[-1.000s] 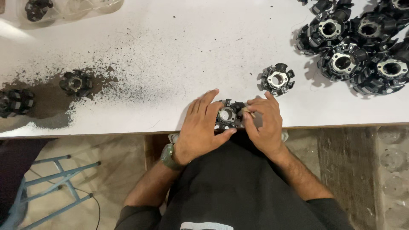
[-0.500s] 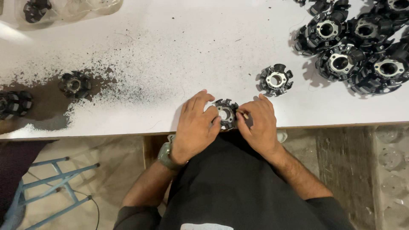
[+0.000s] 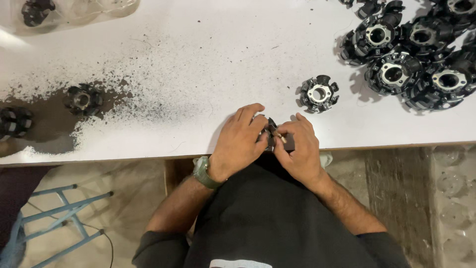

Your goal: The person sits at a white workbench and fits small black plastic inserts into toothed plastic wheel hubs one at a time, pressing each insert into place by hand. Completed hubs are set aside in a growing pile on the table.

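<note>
At the near edge of the white desk, the left hand and right hand meet, fingers curled and pinching a small black ring-shaped part between them, held just at the desk's rim. The desk's left half is dusted with dark powder, where two black parts sit near the left edge, one lone part lies just beyond the hands, and a heap of parts fills the far right corner. Below the edge show a bare floor and a blue metal frame.
</note>
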The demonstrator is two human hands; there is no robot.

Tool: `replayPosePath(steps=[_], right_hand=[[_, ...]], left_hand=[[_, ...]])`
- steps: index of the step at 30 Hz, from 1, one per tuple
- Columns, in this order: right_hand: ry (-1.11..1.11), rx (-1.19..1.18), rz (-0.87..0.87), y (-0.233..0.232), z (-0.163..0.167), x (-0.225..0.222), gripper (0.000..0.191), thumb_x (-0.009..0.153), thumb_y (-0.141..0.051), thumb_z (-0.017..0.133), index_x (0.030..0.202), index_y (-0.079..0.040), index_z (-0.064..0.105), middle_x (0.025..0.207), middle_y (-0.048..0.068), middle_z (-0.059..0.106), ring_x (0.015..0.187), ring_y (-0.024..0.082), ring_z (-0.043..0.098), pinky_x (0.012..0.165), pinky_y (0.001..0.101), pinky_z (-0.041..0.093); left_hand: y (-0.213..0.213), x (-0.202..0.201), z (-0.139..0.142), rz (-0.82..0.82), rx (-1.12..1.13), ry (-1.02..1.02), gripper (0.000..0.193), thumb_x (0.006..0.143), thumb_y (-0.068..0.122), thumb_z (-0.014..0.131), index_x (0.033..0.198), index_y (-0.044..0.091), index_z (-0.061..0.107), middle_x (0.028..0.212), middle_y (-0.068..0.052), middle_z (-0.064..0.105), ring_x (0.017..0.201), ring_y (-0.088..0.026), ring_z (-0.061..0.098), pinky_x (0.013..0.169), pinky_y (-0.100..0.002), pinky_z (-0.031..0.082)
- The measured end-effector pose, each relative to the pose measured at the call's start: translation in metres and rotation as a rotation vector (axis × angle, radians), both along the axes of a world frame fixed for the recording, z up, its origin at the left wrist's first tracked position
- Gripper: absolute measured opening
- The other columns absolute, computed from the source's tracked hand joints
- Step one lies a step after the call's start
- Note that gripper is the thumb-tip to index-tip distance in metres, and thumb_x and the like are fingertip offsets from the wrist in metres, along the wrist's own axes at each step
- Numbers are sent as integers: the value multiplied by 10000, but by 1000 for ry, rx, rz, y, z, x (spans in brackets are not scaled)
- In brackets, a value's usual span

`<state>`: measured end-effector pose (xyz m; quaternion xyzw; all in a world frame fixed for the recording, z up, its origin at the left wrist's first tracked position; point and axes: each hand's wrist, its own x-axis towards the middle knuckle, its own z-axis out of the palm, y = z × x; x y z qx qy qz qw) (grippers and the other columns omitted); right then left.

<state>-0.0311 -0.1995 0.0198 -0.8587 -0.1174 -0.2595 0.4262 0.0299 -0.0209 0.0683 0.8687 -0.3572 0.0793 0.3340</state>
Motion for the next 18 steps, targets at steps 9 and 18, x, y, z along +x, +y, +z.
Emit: replayPosePath(steps=[9, 18], right_hand=[[-32, -68, 3, 2, 1, 0, 260, 835, -7, 765, 1054, -64, 637, 989, 78, 688, 977, 291, 677, 1146, 564, 456], [-84, -112, 0, 5, 8, 1, 278, 824, -3, 782, 1056, -62, 641, 1002, 80, 687, 996, 302, 676, 1087, 524, 513]], left_hand=[[6, -8, -18, 98, -54, 85, 169, 846, 121, 760, 977, 68, 667, 1284, -111, 629, 1120, -345, 631, 948, -466, 503], [9, -14, -25, 150, -138, 72, 158, 855, 108, 752, 1005, 94, 703, 1310, -76, 640, 1133, -306, 627, 980, -445, 487]])
